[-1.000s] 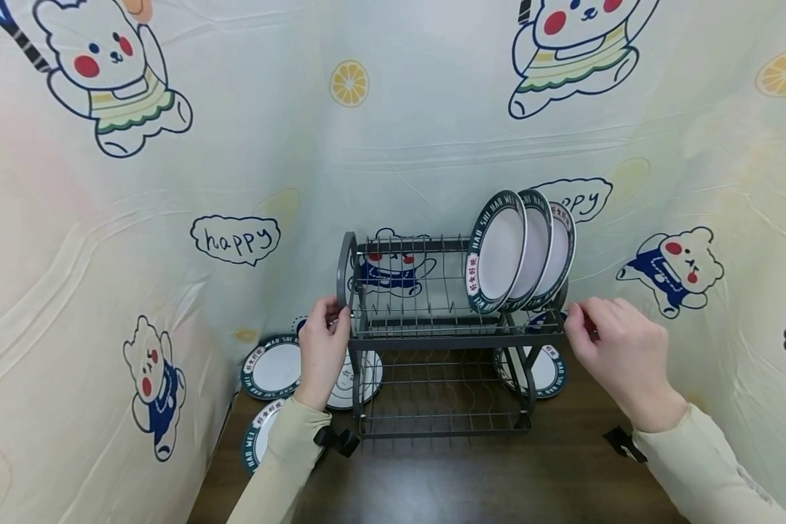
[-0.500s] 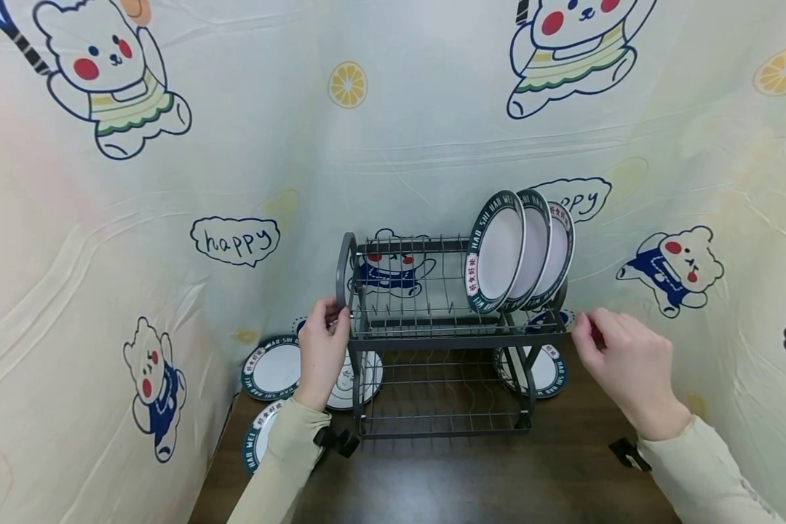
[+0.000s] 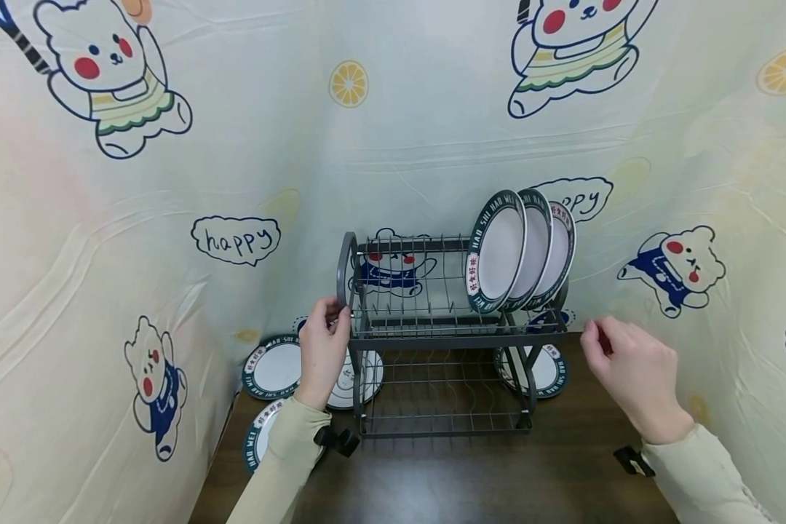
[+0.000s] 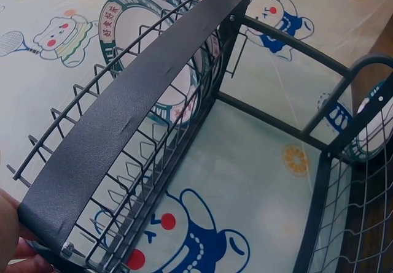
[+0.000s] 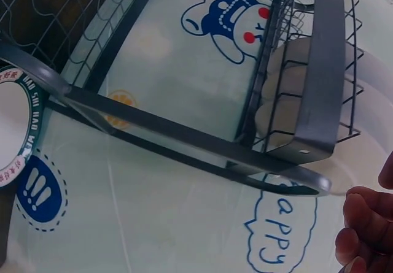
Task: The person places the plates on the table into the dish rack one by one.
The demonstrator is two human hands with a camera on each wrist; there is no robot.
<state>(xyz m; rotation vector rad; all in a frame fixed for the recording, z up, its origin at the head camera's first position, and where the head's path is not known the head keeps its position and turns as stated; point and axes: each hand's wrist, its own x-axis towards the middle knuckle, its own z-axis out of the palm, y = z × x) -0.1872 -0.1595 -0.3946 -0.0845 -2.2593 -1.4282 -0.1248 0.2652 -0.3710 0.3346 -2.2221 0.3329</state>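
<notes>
A dark metal two-tier dish rack (image 3: 458, 341) stands on the table, with three green-rimmed plates (image 3: 495, 255) upright at the right end of its upper tier. My left hand (image 3: 323, 356) grips the rack's left side frame; in the left wrist view, its fingers (image 4: 27, 264) lie at the corner of the wide metal band. Apart from the rack's right side, my right hand (image 3: 635, 382) hovers with bent fingers and nothing in them. In the right wrist view, a gap shows between its thumb and fingers (image 5: 362, 221).
Several more plates lie low around the rack: one far left (image 3: 276, 367), one nearer and partly behind the left sleeve, one behind the lower left bars (image 3: 370, 378), and another at the right (image 3: 550, 371). A printed cloth (image 3: 399, 160) covers the surroundings. The brown table (image 3: 452, 480) extends in front.
My right hand has drawn away from the rack's right side, moving right and slightly down. The left hand, rack and plates have kept their places.
</notes>
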